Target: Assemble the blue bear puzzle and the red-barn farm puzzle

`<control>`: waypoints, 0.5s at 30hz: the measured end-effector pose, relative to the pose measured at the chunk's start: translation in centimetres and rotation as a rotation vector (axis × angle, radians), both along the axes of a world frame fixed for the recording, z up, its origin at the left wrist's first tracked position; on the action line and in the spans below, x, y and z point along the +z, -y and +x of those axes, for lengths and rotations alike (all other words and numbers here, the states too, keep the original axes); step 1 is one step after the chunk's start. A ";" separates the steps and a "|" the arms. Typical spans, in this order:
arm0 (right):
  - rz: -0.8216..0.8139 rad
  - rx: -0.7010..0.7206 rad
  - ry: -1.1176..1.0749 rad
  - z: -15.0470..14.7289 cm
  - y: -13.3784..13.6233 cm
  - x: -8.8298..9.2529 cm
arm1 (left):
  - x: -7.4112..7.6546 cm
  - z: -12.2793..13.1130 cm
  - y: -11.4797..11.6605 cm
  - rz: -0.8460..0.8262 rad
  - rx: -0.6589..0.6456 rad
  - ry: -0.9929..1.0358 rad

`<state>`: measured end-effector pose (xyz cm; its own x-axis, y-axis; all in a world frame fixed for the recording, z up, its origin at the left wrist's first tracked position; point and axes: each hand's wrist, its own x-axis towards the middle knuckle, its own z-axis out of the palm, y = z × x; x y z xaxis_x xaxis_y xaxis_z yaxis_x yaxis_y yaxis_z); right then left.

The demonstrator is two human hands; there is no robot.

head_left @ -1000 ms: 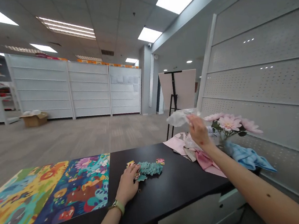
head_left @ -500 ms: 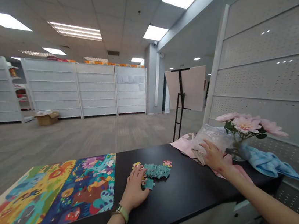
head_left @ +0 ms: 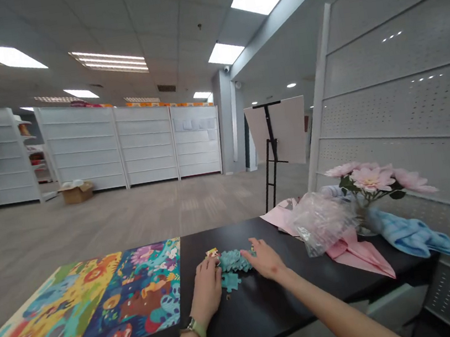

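Squarely before the person, a small heap of teal cardboard jigsaw pieces lies on the black counter, and both hands rest on it. The left hand, with a green-strapped watch on its wrist, lies palm down at 8 o'clock of the heap. Its grip is flat and slack, fingertips touching the near pieces, and one loose teal piece sits just beside them. The right hand covers the heap's 3 o'clock side, fingers spread wide and closed on nothing.

At 9 o'clock of the heap lies a large bright printed sheet of animals and flowers. At 2 o'clock a crumpled clear plastic bag rests on folded pink paper, near a vase of pink flowers and a light blue cloth.

Flat palms give little hold on such light pieces. A push toward 12 o'clock could probably send some off the far edge, and a sideways sweep might slip them under the sheet or the bag. Pressing down could split any joined pieces.
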<state>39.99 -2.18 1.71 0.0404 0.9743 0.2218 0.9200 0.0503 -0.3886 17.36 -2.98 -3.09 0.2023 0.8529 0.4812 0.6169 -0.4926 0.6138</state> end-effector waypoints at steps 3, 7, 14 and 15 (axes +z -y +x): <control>-0.061 -0.061 0.045 -3.8 -0.9 0.1 | 0.0 -0.3 -0.2 0.020 0.028 0.076; -0.193 -0.102 0.101 -6.5 -1.8 0.4 | -0.2 -0.9 -0.8 0.011 0.094 0.201; -0.347 -0.016 -0.023 -5.7 -4.0 1.1 | -0.4 -1.6 -1.3 -0.029 0.156 0.311; -0.362 0.002 -0.047 -5.2 -4.2 1.3 | -0.3 -1.6 -1.2 -0.031 0.155 0.310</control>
<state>34.80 2.04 2.97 0.0407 0.9893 -0.1398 0.9006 -0.0969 -0.4237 15.75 -1.78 -3.42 -0.0825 0.8774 0.4726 0.4646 -0.3857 0.7971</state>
